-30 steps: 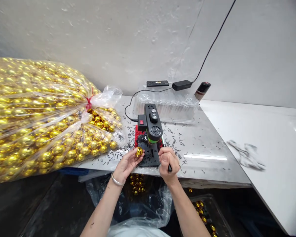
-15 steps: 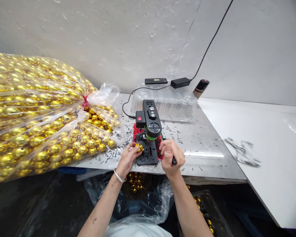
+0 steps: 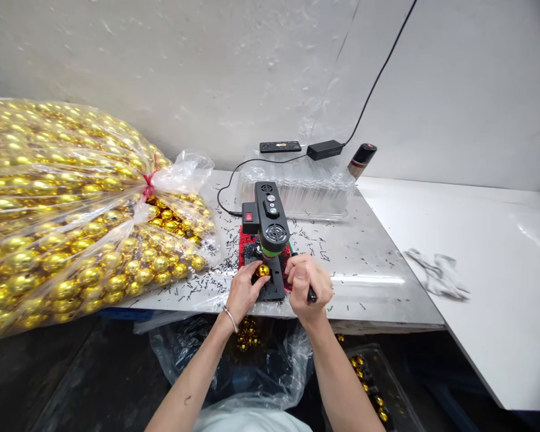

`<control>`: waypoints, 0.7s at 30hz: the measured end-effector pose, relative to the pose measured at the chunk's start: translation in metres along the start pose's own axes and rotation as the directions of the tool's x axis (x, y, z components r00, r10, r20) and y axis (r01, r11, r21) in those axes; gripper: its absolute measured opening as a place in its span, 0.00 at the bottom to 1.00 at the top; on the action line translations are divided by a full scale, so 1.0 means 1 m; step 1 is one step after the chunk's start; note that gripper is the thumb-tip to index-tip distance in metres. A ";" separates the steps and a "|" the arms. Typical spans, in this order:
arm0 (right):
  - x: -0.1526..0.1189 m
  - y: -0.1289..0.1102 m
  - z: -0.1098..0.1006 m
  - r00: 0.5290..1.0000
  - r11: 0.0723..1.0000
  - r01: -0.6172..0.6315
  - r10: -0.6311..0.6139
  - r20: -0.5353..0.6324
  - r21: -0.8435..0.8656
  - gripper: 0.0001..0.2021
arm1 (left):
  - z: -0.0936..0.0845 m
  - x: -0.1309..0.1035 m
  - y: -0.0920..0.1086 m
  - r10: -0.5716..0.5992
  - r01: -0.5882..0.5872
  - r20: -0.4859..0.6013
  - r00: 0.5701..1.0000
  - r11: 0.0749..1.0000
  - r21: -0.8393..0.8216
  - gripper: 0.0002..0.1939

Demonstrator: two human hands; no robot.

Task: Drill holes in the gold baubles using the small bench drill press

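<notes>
My left hand holds a small gold ball on the black base plate of a small black bench machine, right under its green-ringed head. My right hand is closed around the machine's black lever handle on the right side. The machine stands near the front edge of a steel table and has a red switch on its left side.
A huge clear bag of gold balls fills the left of the table. Black shavings litter the steel top. Behind the machine lie a clear plastic tray, a power adapter and a spray can. White gloves lie right. Bags with gold balls hang below.
My left hand has carried the gold ball from left of the machine onto the base plate under the head. My right hand stays on the lever handle.
</notes>
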State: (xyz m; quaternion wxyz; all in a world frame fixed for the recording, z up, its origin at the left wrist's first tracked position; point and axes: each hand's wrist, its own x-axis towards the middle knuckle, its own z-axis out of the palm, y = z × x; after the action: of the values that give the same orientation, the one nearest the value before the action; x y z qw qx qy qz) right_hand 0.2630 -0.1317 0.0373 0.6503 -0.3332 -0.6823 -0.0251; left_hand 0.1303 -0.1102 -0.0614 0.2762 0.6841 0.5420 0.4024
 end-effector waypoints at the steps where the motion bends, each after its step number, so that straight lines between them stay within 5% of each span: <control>1: -0.001 0.000 0.000 1.000 1.000 -0.003 0.003 0.003 0.001 0.12 | 0.001 0.000 -0.001 0.026 -0.025 -0.003 1.000 0.999 0.020 0.16; 13: -0.049 0.018 0.000 0.995 0.999 0.023 -0.020 0.101 -0.037 0.13 | 0.010 -0.001 -0.011 0.137 -0.133 -0.065 0.988 0.989 0.056 0.15; 21: -0.064 0.028 0.011 0.999 0.998 0.036 -0.036 0.005 -0.057 0.15 | 0.008 -0.002 -0.009 0.157 -0.153 -0.076 0.985 0.986 0.061 0.13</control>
State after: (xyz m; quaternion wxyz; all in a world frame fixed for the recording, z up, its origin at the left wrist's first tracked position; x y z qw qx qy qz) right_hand 0.2632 -0.1321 -0.0338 0.6385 -0.3391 -0.6886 -0.0555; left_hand 0.1328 -0.1094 -0.0734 0.2032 0.7148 0.5086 0.4349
